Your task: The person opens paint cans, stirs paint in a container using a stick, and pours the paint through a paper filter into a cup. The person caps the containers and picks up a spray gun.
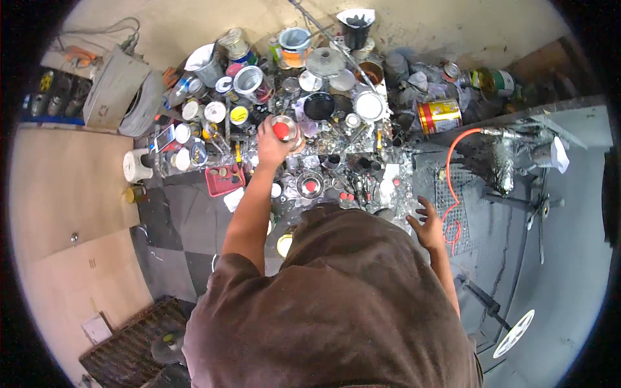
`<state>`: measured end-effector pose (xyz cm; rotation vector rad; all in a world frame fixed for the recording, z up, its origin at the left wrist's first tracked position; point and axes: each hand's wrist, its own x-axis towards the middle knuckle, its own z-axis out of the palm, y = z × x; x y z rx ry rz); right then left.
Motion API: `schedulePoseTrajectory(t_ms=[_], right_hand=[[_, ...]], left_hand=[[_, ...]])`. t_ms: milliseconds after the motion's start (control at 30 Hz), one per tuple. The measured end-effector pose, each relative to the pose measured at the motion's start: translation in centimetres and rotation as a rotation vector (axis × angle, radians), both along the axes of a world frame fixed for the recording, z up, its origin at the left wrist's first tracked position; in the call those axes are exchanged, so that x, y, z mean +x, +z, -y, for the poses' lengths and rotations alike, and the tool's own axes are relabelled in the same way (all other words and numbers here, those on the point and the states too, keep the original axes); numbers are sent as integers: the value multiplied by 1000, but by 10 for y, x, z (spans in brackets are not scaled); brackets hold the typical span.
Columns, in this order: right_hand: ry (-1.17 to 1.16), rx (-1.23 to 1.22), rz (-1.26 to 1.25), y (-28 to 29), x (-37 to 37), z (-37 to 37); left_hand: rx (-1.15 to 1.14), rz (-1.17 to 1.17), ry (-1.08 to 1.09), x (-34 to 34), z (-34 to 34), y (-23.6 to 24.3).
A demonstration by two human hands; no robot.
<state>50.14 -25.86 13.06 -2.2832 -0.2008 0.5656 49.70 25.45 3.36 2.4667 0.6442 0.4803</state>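
Note:
My left arm stretches forward over the cluttered workbench point(398, 171). My left hand point(272, 143) is closed around the side of a round metal can with a red cap point(282, 129), near the bench's middle. A similar round metal can with a red centre point(310, 187) stands nearer to me. Beyond the held can lies a dark round pan or lid point(319, 106). At the bench's right end, my right hand point(427, 226) hangs with fingers spread and holds nothing. Small red caps point(346, 196) lie between the near can and that hand.
Paint tins and tubs, including a yellow-lidded one point(239, 116) and a clear bucket point(252, 83), crowd the bench's back. A red tray point(224, 180) sits at its left front. An orange hose point(451, 168) hangs right, leading to a foil-wrapped spray gun or similar object point(502, 165).

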Motion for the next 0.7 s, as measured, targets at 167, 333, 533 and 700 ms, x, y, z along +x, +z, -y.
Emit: schedulePoseTrajectory(t_ms=[167,333,533,700], right_hand=[[-206,-39,56,4,21,44],[-456,178,442,36,105,90],[-918,534,530,88,233,152],[-1122,280,395,49,338,191]], left_hand=[[15,76,-72,-3,-9,-20],[-384,53,157,-67,-33,-52],[-652,-120,212,-154,58,-48],[-914,-388,160,-215,162,-41]])
